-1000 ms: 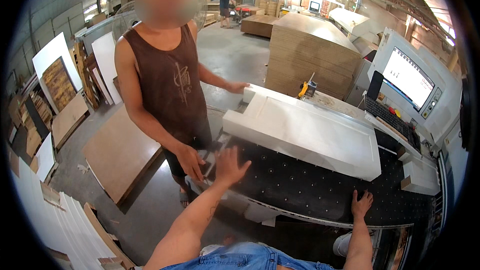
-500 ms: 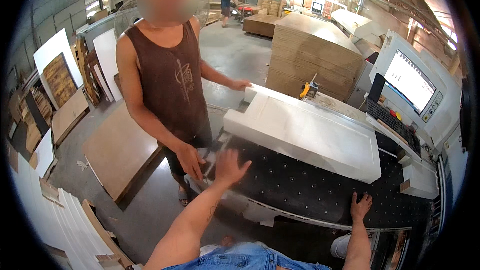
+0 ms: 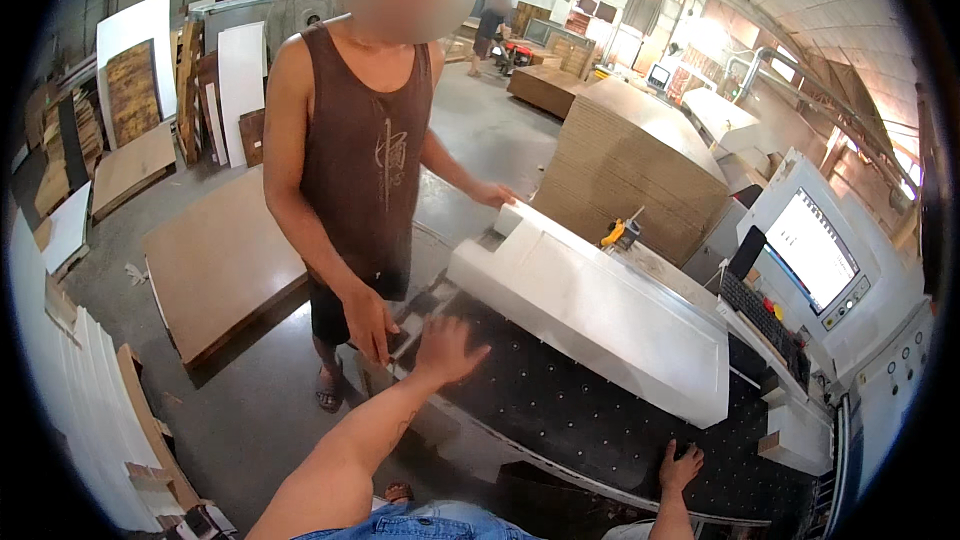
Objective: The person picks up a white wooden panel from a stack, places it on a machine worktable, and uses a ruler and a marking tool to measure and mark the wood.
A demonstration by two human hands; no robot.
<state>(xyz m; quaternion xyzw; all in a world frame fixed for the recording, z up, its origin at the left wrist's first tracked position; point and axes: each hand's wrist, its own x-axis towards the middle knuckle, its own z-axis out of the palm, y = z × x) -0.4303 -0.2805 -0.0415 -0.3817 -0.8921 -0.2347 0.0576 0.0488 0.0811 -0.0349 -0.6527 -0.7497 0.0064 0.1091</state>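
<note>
My left hand (image 3: 450, 350) is open with fingers spread, over the left end of a black studded table (image 3: 570, 400). It holds nothing. My right hand (image 3: 681, 466) rests at the table's near edge, also open with fingers apart. Beyond both hands lies a stack of white panels (image 3: 600, 315), the top one with a recessed rectangle. At the left stands a person in a brown sleeveless top (image 3: 355, 160). One of that person's hands (image 3: 493, 195) touches the stack's far left corner; the other (image 3: 371, 328) hangs close to my left hand.
To the right are a monitor (image 3: 815, 248), a keyboard (image 3: 755, 315) and a white block-like piece (image 3: 798, 438). A tall stack of brown boards (image 3: 640, 155) stands behind the table. Another brown board stack (image 3: 225, 260) sits low at the left, with white boards (image 3: 90, 380) nearby.
My view has tilted and shifted, so the table and screen sit differently. My hands remain spread near the table's near side. The white panels appear to lie in the same place.
</note>
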